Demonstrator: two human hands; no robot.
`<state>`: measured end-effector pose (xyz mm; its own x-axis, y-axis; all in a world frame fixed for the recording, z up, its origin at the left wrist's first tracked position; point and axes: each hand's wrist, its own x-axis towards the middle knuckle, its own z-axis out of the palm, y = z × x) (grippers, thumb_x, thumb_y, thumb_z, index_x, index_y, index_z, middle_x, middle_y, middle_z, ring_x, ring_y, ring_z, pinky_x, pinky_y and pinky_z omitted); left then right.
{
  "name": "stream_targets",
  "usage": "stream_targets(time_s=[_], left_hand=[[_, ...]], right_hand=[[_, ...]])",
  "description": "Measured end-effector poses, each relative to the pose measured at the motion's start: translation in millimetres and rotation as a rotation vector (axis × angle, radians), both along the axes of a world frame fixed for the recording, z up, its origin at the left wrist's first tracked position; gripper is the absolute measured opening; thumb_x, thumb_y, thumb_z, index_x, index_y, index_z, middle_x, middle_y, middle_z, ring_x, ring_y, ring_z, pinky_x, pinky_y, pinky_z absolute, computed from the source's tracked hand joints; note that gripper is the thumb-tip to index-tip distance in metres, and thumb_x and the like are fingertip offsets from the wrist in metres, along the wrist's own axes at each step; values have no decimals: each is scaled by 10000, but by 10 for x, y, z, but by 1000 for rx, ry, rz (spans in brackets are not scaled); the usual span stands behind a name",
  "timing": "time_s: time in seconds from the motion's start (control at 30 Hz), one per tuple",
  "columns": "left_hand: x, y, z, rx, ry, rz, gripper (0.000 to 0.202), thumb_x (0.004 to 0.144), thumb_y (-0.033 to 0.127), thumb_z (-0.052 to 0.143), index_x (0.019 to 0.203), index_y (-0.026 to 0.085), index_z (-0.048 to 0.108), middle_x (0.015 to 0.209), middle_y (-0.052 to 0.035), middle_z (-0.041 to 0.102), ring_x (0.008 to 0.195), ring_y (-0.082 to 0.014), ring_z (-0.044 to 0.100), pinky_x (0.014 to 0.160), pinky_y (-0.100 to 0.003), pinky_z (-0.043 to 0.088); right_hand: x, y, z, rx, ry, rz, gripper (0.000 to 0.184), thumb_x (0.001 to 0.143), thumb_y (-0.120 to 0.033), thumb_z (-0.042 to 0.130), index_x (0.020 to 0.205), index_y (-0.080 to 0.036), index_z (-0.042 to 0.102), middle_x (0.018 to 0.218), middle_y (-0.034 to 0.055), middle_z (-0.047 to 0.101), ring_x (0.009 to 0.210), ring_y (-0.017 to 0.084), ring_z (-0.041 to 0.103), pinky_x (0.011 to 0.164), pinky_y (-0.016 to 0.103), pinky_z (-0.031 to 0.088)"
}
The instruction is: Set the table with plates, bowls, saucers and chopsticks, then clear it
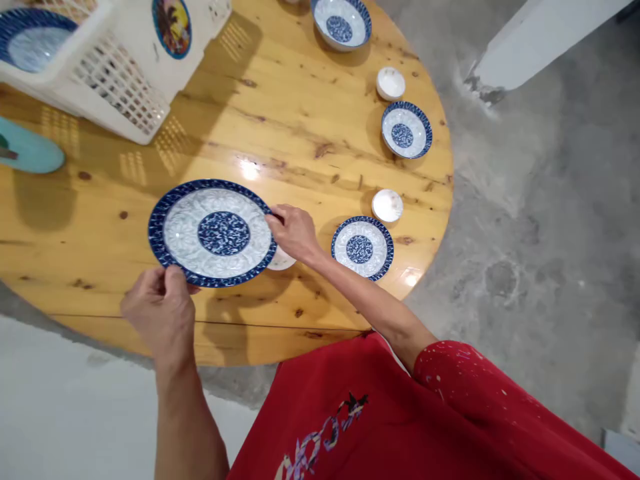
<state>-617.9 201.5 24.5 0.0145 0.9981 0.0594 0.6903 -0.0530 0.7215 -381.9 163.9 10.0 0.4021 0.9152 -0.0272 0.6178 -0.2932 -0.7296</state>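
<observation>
Between my two hands is a blue-and-white plate (213, 233) with a dark blue rim and a speckled blue centre, held above the wooden table. My left hand (163, 303) pinches its near left rim, thumb on top. At the right rim, my right hand (294, 230) grips it, also with the thumb over the edge. Partly hidden under the plate's right side is a small white dish (283, 259). Right of my right hand, another blue-and-white plate (359, 249) lies on the table, with a small white bowl (387, 205) just beyond it.
A white plastic basket (120, 73) holding blue-rimmed dishware stands at the upper left, near a turquoise object (30, 147). Along the right edge of the round table (295, 127) sit a blue-and-white bowl (407, 130), a small white bowl (391, 83) and a larger patterned bowl (342, 23).
</observation>
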Motion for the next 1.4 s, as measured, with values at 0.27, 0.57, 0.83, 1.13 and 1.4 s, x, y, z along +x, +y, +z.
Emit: stream_targets(time_s=[0.27, 0.57, 0.83, 1.13, 1.4], left_hand=[[1179, -801, -64, -173, -35, -399, 304, 886, 316, 504, 621, 176, 560, 572, 24, 529, 536, -95, 417, 550, -217, 309], [1804, -1211, -350, -321, 340, -636, 313, 927, 322, 483, 678, 187, 617, 679, -41, 665, 658, -159, 569, 622, -275, 284], [1894, -1184, -392, -263, 548, -662, 345, 961, 366, 455, 789, 189, 696, 787, -106, 735, 732, -221, 649, 627, -303, 272], [1939, -1129, -425, -198, 650, -634, 387, 966, 395, 438, 818, 165, 712, 797, -149, 735, 774, -263, 679, 636, -303, 309], [1941, -1184, -461, -276, 549, -552, 391, 980, 463, 415, 1013, 165, 666, 857, -151, 725, 849, -297, 678, 717, -317, 381]], right_hand=[[960, -1490, 145, 71, -27, -372, 233, 890, -281, 486, 716, -183, 606, 690, 11, 596, 677, 162, 540, 661, 269, 388], [1383, -2320, -75, -392, -257, -363, 304, 931, -327, 453, 730, -178, 626, 764, 63, 670, 711, 193, 583, 658, 291, 328], [1481, -2256, -95, -749, -444, -183, 393, 1015, -414, 401, 997, -143, 684, 987, 170, 720, 873, 279, 660, 687, 313, 335], [1519, -2182, -165, -746, -459, -102, 449, 1034, -421, 351, 1071, -91, 653, 1010, 234, 693, 918, 309, 662, 744, 336, 399], [1605, -2330, -336, -574, -286, -181, 390, 998, -477, 440, 1027, -153, 654, 866, 116, 703, 805, 251, 640, 690, 298, 366]])
